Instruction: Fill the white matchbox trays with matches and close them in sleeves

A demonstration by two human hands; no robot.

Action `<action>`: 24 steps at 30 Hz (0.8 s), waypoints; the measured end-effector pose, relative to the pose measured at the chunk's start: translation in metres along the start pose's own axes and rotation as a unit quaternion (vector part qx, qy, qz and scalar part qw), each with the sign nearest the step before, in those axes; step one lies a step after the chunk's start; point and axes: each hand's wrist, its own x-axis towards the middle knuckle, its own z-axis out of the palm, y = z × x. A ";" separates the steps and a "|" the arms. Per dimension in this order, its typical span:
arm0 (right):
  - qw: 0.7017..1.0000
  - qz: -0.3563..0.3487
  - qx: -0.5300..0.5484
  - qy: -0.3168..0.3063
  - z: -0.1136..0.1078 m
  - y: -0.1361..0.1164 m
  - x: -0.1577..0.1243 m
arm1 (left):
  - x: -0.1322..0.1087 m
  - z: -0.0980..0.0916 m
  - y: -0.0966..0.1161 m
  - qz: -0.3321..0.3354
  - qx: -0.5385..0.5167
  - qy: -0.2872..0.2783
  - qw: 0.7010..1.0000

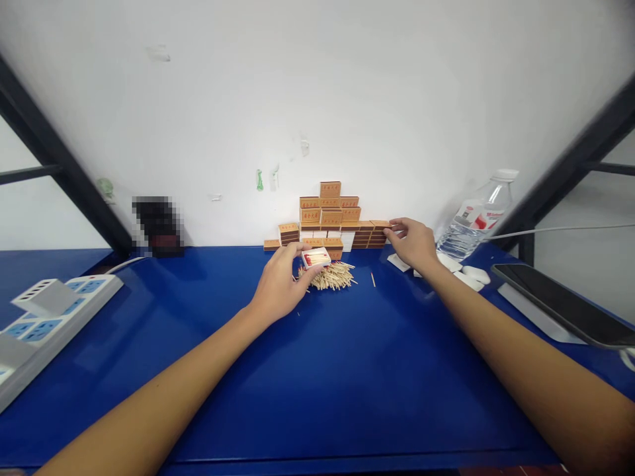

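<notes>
My left hand point(282, 281) grips a small white matchbox tray point(316, 258) that holds several red-headed matches, thumb in front and fingers behind. Just beyond and below it spreads a heap of loose matches point(335, 277). My right hand point(411, 243) reaches to the right end of the stacked matchboxes, its thumb and fingertips closed at the orange top matchbox point(380, 225) there. Orange matchboxes point(331, 217) rise in a stepped stack against the wall. Some white trays show low in the stack, partly hidden. One single match point(373, 279) lies right of the heap.
At right stand a water bottle point(476, 215), white pieces point(464, 276) and a phone point(560, 301) propped on a stand. A power strip point(64, 317) with plugged-in chargers lies at left. A dark blurred object point(161, 225) is by the wall. Blue tabletop point(317, 390) stretches in front.
</notes>
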 end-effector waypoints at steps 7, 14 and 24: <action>0.998 -0.015 -0.034 0.050 -0.015 -0.018 -0.009 | 0.000 -0.001 0.000 -0.011 -0.028 -0.030 0.999; 0.872 0.093 0.315 -0.363 -0.022 -0.094 -0.062 | 0.002 -0.004 -0.002 0.028 -0.024 -0.055 0.998; 0.810 0.189 0.411 -0.374 -0.014 -0.118 -0.090 | 0.001 -0.003 0.000 0.047 -0.009 -0.074 0.996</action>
